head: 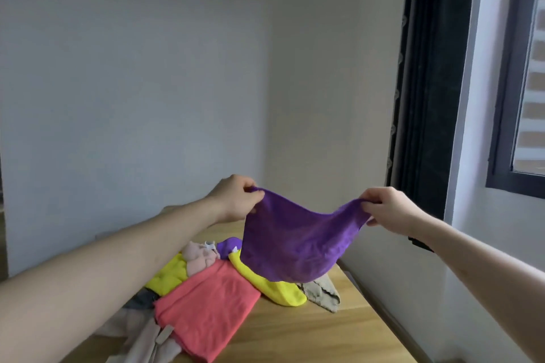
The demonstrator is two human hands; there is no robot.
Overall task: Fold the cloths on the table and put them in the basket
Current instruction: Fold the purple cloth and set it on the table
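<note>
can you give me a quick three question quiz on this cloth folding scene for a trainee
1. True or false: the purple cloth lies flat on the wooden table.
2. Multiple choice: what lies directly beneath the lifted cloth? A) the coral cloth B) the yellow cloth C) a basket
3. Fill in: the left hand and right hand each ____ an upper corner of the purple cloth.

Key
1. False: it hangs in the air, sagging between both hands.
2. B; no basket is in view.
3. Pinch.
</note>
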